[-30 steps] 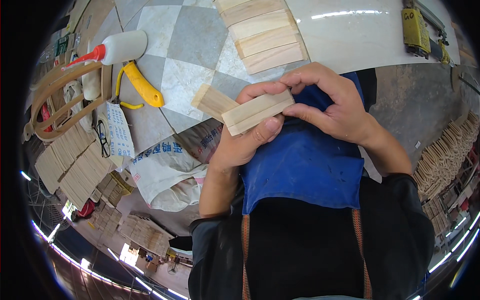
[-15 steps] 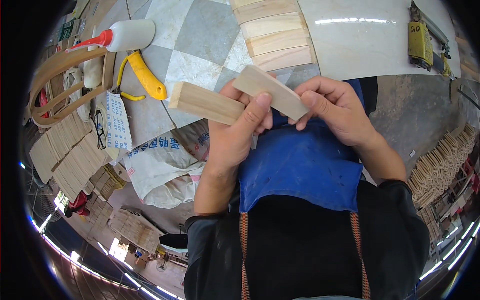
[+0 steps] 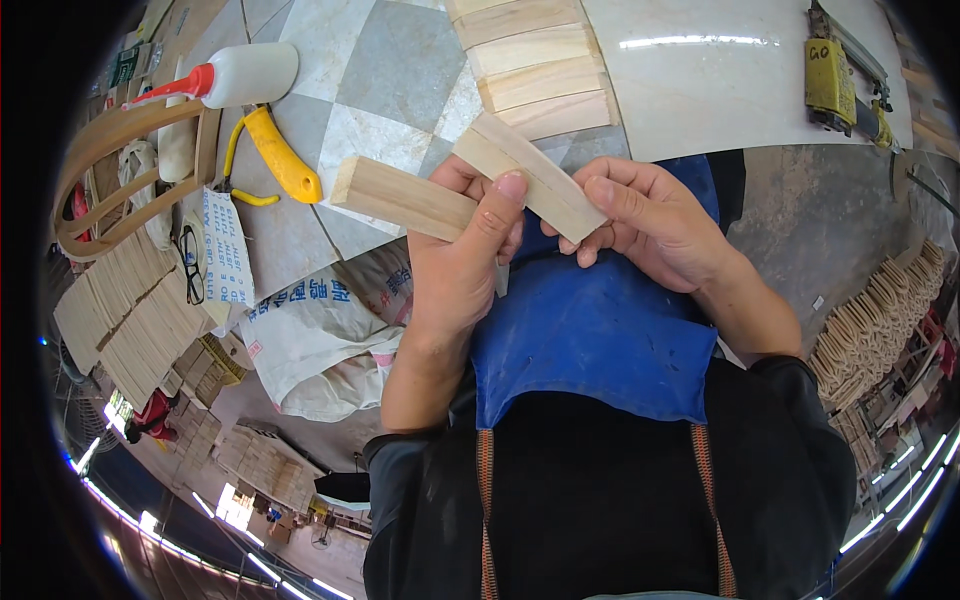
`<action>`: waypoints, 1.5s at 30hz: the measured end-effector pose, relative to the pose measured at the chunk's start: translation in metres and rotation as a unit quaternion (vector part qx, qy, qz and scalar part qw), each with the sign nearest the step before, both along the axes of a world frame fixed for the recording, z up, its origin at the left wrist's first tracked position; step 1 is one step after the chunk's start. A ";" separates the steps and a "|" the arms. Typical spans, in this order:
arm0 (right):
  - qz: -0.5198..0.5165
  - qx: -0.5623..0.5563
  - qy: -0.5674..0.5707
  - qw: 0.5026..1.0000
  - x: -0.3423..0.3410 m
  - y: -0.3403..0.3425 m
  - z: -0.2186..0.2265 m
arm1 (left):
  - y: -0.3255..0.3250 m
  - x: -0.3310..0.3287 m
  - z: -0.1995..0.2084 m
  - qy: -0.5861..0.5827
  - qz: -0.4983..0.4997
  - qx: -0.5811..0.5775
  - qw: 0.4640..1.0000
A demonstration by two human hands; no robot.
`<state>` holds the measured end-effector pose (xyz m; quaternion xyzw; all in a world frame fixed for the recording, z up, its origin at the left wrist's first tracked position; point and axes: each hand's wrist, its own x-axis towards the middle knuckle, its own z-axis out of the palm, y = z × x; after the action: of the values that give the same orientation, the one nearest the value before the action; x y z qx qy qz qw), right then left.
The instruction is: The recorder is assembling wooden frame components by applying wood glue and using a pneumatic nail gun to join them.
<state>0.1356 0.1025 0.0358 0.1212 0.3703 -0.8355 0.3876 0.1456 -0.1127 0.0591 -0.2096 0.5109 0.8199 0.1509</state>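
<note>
Above the blue apron (image 3: 590,345), a flat wooden slat (image 3: 530,178) slants between my two hands. My left hand (image 3: 465,240) is closed, its thumb pressing on the slat. The same hand also grips a thicker wooden block (image 3: 400,198), which sticks out to the left. My right hand (image 3: 660,215) pinches the slat's lower right end between thumb and fingers. A thin line runs along the slat; whether it is one piece or two laid together I cannot tell. Beyond my hands, several similar wooden slats (image 3: 542,65) lie in a row on the tiled table (image 3: 395,65).
Left on the table are a white squeeze bottle (image 3: 258,75) with a red nozzle, yellow-handled pliers (image 3: 283,155) and a curved wooden frame (image 3: 75,190). Glasses (image 3: 190,265) lie nearer. A white sack (image 3: 320,350) sits below the table edge. A yellow nail gun (image 3: 830,85) lies far right.
The slat has been rolled in my fingers, so a line along its length now shows. Both hands keep their hold, and the whole view has shifted slightly.
</note>
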 end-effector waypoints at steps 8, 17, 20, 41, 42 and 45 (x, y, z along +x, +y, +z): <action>-0.033 0.056 0.100 0.993 -0.009 -0.005 0.015 | -0.008 0.003 -0.009 0.059 0.010 0.071 0.996; -0.015 0.289 0.408 0.866 -0.009 -0.038 0.025 | -0.024 0.012 0.007 0.050 -0.063 -0.279 0.957; -0.055 0.340 0.505 0.791 -0.013 -0.047 0.032 | -0.027 0.018 0.007 0.058 -0.084 -0.325 0.940; 0.136 0.137 0.434 0.880 -0.020 -0.025 0.023 | -0.008 0.025 0.032 0.088 -0.129 -0.113 0.981; 0.123 0.131 0.445 0.877 -0.018 -0.025 0.022 | -0.006 0.025 0.032 0.090 -0.124 -0.127 0.980; 0.094 0.119 0.462 0.874 -0.018 -0.026 0.022 | -0.010 0.025 0.025 0.092 -0.101 -0.110 0.985</action>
<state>0.1180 0.0770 0.0579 -0.2685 0.6131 -0.7059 0.2319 0.1702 -0.1222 0.0837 -0.0965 0.6284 0.7549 0.1611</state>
